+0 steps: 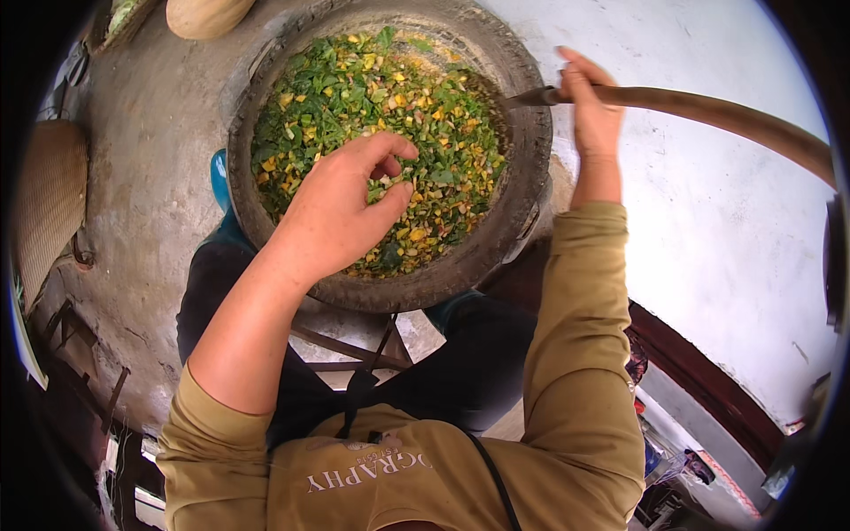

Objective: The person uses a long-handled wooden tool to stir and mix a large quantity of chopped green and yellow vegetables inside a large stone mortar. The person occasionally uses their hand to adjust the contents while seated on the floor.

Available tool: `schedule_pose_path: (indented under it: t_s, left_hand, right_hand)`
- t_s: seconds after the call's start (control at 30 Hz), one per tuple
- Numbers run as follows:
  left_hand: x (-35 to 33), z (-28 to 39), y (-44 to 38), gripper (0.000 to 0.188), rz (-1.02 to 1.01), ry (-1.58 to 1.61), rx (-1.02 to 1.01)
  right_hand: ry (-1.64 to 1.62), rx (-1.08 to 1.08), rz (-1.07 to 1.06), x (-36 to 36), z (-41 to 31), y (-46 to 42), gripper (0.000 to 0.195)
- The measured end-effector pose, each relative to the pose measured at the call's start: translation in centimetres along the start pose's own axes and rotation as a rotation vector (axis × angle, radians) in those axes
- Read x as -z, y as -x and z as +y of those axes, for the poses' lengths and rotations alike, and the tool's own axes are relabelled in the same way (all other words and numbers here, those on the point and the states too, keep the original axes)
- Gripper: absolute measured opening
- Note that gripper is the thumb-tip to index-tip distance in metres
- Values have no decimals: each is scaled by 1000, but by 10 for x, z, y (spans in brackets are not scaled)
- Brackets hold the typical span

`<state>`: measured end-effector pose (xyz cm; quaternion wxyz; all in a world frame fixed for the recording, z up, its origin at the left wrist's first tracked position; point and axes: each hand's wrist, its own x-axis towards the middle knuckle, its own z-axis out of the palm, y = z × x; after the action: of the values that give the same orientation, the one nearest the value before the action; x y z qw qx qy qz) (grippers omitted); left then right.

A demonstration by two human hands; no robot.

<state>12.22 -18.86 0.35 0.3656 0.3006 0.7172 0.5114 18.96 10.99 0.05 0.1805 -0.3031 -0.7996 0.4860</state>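
Note:
A round, dark tub (425, 295) with a rough, thick rim stands in front of me, between my legs. Chopped green leaves mixed with small yellow and pale pieces (458, 133) cover most of its bottom. Above this mix is my left hand (345, 199), fingers bent, with a gap between thumb and forefinger and nothing visible in it. My right hand (595, 126), beyond the tub's right rim, grips a long, curved wooden handle (717, 114). The handle's metal end (539, 97) reaches over the rim; whatever lies beyond its tip is hard to make out.
A pale squash (206, 13) lies on the concrete floor (146, 133) at the far left. Nearer on the left is a ribbed brown panel (56, 192). A white wall (717, 245) with a dark red base strip (704, 372) runs along the right. A teal boot (219, 179) touches the tub's left side.

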Motion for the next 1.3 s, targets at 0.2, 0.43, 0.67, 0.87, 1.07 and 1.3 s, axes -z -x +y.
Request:
schedule_pose_path:
  t_s: [0.2,0.43,0.67,0.87,1.07,1.3]
  left_hand:
    - [2,7,-3,28,-29,17,36]
    - [6,2,2,28,0,20,37]
    - [6,7,-4,28,-18,12,51]
    - [7,0,4,29,-12,24,62]
    - [5,7,0,28,-36,48,65]
    - [8,4,2,30,-34,14,74]
  right_hand:
    - [136,-110,89,-4,41,19,19]
    - [-113,63,30,21,-5,2,19]
    - [83,-118,29,-15,50,7,19]
    - [-179,-33,118,10,-2,-4,17]
    - [-30,-97,-40,-12,51,-9,21]
    - [-2,26,60,9,10,2,24]
